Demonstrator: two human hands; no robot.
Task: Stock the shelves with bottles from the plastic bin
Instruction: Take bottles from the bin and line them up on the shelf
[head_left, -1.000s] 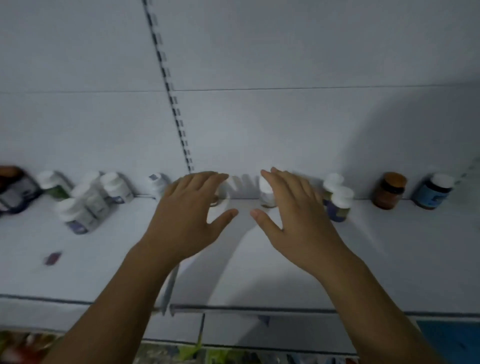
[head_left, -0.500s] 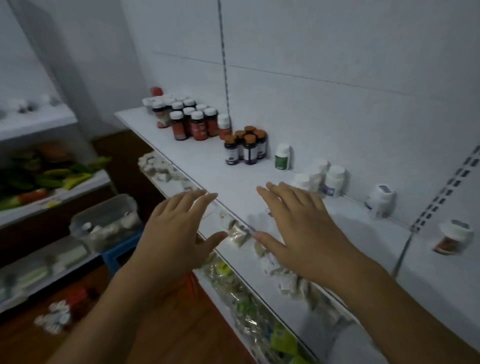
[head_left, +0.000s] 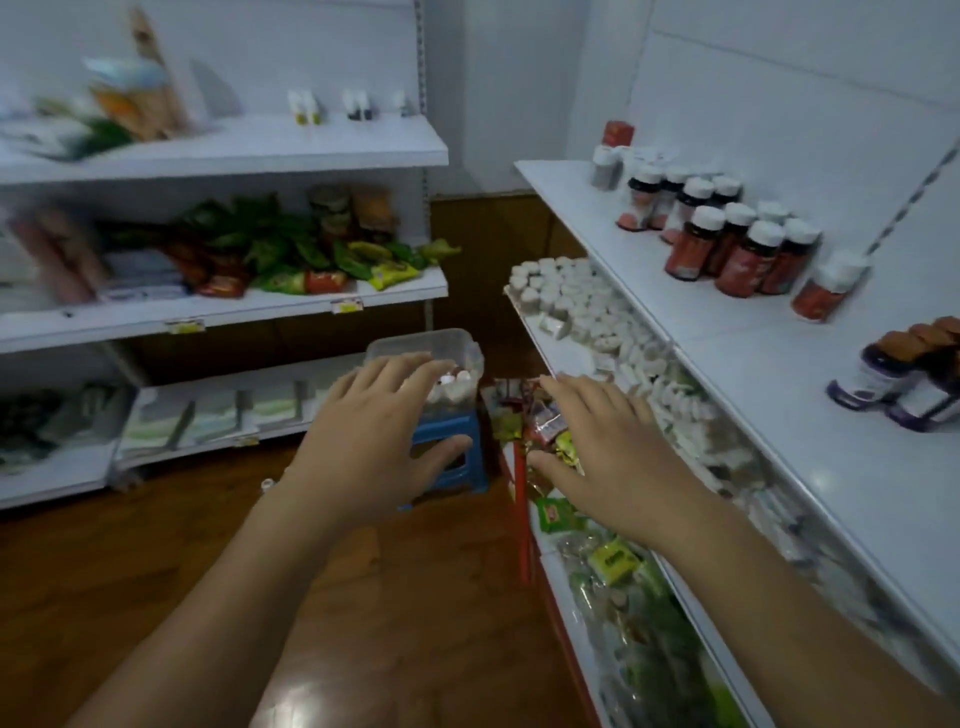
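Plastic bin (head_left: 415, 345) sits beyond left hand's (head_left: 371, 441) spread, empty fingers (head_left: 410, 366).

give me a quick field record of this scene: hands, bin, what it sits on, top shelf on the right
left hand: open, empty, fingers spread, in front of the bin in view
right hand: open, empty, in front of the packets on the lower right shelf
clear plastic bin: holds white-capped bottles
blue plastic stool: under the bin, on the wooden floor
white top shelf: red bottles with white caps grouped upright
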